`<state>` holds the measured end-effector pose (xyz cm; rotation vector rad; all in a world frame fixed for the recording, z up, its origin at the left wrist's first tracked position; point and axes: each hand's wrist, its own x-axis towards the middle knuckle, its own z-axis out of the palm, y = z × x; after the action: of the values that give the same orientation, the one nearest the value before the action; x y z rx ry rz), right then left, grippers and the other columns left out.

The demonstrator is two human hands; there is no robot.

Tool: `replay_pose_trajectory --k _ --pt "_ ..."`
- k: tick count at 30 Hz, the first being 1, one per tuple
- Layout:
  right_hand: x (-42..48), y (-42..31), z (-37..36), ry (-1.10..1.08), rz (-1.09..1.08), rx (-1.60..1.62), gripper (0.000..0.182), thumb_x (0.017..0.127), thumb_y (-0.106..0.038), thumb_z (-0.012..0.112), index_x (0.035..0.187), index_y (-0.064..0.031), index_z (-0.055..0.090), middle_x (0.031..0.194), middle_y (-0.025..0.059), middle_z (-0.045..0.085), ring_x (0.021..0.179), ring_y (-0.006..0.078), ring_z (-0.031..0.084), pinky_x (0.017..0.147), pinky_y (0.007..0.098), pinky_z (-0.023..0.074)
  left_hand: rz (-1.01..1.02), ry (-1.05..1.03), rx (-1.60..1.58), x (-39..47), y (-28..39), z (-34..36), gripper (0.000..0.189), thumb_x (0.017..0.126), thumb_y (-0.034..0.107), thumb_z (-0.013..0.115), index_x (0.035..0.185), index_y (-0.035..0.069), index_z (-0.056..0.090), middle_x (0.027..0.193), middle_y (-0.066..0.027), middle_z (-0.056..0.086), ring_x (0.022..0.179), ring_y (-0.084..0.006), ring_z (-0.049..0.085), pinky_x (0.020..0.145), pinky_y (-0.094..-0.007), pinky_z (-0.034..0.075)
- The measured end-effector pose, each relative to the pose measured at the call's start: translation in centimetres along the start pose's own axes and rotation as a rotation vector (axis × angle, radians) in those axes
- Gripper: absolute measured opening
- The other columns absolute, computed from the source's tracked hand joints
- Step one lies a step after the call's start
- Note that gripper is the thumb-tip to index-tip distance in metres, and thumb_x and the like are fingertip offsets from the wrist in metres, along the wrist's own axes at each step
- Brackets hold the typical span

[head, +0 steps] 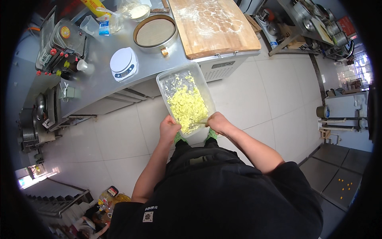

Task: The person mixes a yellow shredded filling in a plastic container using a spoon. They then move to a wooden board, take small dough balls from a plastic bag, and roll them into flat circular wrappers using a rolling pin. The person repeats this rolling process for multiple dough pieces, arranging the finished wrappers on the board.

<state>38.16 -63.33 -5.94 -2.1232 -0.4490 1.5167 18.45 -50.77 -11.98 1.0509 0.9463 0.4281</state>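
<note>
A translucent plastic tub (209, 91) holds chopped yellow-green vegetable (188, 107), heaped toward the side near me. Its far end meets the counter's front edge, and its near end juts out over the floor. My left hand (169, 129) grips the rim at the near left corner. At the near right corner, my right hand (219, 123) is closed around the handle of a thin utensil (199, 122) that reaches into the vegetable. The utensil's working end is buried, so its kind is unclear.
On the steel counter (98, 79) stand a white digital scale (123, 63), a round sieve (155, 31), a bowl of white powder (139, 12) and several bottles (70, 65). A floury wooden board (218, 44) lies to the right. Lower left, a person (89, 224) is partly visible beside oil jugs (119, 197).
</note>
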Motion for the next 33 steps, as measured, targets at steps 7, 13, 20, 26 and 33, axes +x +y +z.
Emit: replay_pose_trajectory --k 7,13,20,26,33 --pt "-0.8 -2.8 -1.4 0.517 -0.586 -0.451 0.017 0.080 -0.010 0.057 0.075 -0.0001 0.069 0.072 0.0179 0.068 0.071 0.0364 0.068 0.066 0.0492 0.0523 -0.030 -0.024 0.003 0.0 0.3 -1.3 0.027 0.070 -0.014 0.057 0.075 0.009 0.044 0.074 -0.0022 0.053 0.057 -0.0086 0.047 0.047 -0.0232 0.034" --pt "0.8 -1.8 -1.2 0.414 -0.753 -0.963 0.005 0.071 -0.008 0.062 0.074 -0.0050 0.064 0.072 0.0169 0.067 0.068 0.0337 0.068 0.062 0.0459 0.0541 -0.053 -0.016 -0.034 -0.1 1.5 -0.8 0.027 0.071 -0.014 0.058 0.076 0.009 0.044 0.073 -0.0014 0.052 0.057 -0.0079 0.047 0.047 -0.0230 0.033" --pt "1.6 -3.6 -0.1 0.518 -0.884 -0.961 0.016 0.071 -0.007 0.060 0.087 -0.0062 0.063 0.065 0.0133 0.064 0.063 0.0320 0.065 0.056 0.0451 0.0515 -0.054 -0.080 0.018 0.0 0.8 -1.3 0.027 0.071 -0.014 0.057 0.076 0.009 0.045 0.073 -0.0011 0.052 0.056 -0.0076 0.046 0.047 -0.0229 0.033" --pt "-0.6 -3.0 -0.7 0.462 -0.956 -1.020 0.007 0.069 -0.009 0.063 0.074 -0.0059 0.062 0.064 0.0110 0.066 0.066 0.0278 0.069 0.056 0.0393 0.0542 -0.051 -0.016 0.001 -0.3 0.3 -2.2 0.026 0.069 -0.013 0.058 0.075 0.009 0.046 0.073 -0.0005 0.053 0.055 -0.0074 0.046 0.048 -0.0231 0.034" --pt "0.2 -2.2 -1.5 0.333 -0.805 -1.232 0.007 0.069 -0.008 0.064 0.074 -0.0043 0.060 0.066 0.0114 0.068 0.066 0.0264 0.069 0.056 0.0352 0.0540 -0.033 -0.009 -0.022 -0.2 0.9 -1.4 0.026 0.069 -0.013 0.058 0.074 0.009 0.045 0.074 -0.0006 0.054 0.056 -0.0071 0.045 0.048 -0.0233 0.033"
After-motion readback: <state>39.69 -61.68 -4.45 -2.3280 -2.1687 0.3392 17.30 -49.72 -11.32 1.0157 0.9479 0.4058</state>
